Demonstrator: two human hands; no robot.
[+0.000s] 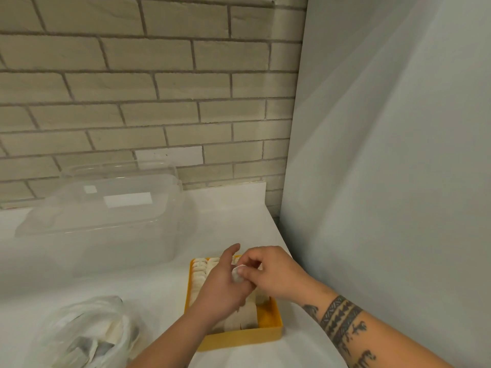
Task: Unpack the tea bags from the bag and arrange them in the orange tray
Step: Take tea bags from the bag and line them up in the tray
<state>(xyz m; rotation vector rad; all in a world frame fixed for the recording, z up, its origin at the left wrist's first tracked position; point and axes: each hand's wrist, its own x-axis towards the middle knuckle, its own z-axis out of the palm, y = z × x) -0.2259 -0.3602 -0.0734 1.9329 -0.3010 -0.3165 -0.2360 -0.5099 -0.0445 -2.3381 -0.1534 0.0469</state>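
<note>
The right hand [271, 272] pinches a white tea bag [236, 276] over the orange tray [239, 338]. The left hand [220, 288], touching it, reaches into the tray; its grip is unclear. The plastic bag [87, 333] lies left of both hands.

Orange tray [268, 318], 6 o'clock: smooth moulded plastic, dull sheen. Tea bags [198, 272] in it: white paper, matt. Bag [79, 330], 7 o'clock: thin translucent plastic film, crinkled, faintly glossy. Clear container [106, 208], 9 o'clock: hard glossy plastic. Table cover [225, 213]: white, matt, smooth. Wall [132, 75], 12 o'clock: rough matt brick. Panel [385, 155], 3 o'clock: smooth matt grey.
</note>
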